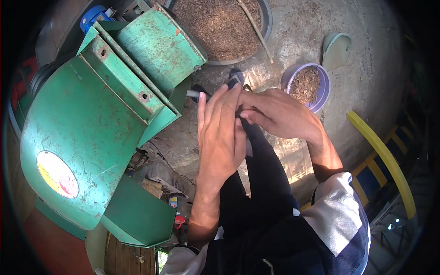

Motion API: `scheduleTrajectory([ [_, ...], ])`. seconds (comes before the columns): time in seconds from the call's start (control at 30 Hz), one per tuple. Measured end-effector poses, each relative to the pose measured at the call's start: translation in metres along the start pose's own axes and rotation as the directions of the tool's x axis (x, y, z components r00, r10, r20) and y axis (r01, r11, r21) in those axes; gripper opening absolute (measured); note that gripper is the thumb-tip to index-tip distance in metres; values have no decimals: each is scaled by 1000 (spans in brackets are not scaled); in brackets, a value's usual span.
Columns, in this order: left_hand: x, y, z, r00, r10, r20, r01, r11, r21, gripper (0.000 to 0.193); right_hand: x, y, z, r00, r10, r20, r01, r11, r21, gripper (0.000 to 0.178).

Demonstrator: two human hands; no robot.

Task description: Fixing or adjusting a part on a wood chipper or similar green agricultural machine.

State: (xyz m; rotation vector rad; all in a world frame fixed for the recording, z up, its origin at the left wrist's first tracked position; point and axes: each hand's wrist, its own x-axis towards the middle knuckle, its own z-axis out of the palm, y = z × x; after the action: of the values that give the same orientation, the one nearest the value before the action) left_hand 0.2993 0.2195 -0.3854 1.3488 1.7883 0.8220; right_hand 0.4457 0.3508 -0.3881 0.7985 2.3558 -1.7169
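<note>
My left hand (221,133) is held up in front of my legs, its fingers stretched out and its palm turned away. Against it from the right comes my right hand (282,112), with fingers curled and thumb bent in. Part of its grip is hidden behind the left hand, and a dark bit shows by the thumb. A short, blurred grey tip (192,93) pokes out just left of my left little finger. Whether it belongs to a held thing, I cannot tell. Close by on the left stands a green metal machine (82,133) with a chute-like box (160,46).
A wide round tub (215,27) of brown shredded matter has a stick (252,23) across it. Right of my hands is a purple bucket (324,91) of chips, with a pale green scoop-shaped piece (337,48) beyond. A yellow curved rail (385,156) stands at the right.
</note>
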Motion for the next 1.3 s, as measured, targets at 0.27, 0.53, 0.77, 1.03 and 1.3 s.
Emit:
scheduleTrajectory([
  [0.27,-14,-17,8,924,-382,-1,358,867,-347,13,11,7,-4,1000,-4,10,3,987,161,23],
  [0.53,-28,-30,-9,913,-404,54,404,880,-251,19,-5,37,-15,996,-46,82,37,994,105,19],
  [0.77,-35,-28,-12,865,-500,48,447,722,-529,17,-8,69,-34,995,-50,-88,51,999,15,17],
  [1.03,-60,-25,-30,804,-586,98,489,559,-670,22,12,102,-28,973,-74,-216,68,997,-39,24],
  [1.3,-59,-9,-36,922,-245,-299,22,806,-591,32,39,110,-27,928,-61,-367,15,992,-127,30],
])
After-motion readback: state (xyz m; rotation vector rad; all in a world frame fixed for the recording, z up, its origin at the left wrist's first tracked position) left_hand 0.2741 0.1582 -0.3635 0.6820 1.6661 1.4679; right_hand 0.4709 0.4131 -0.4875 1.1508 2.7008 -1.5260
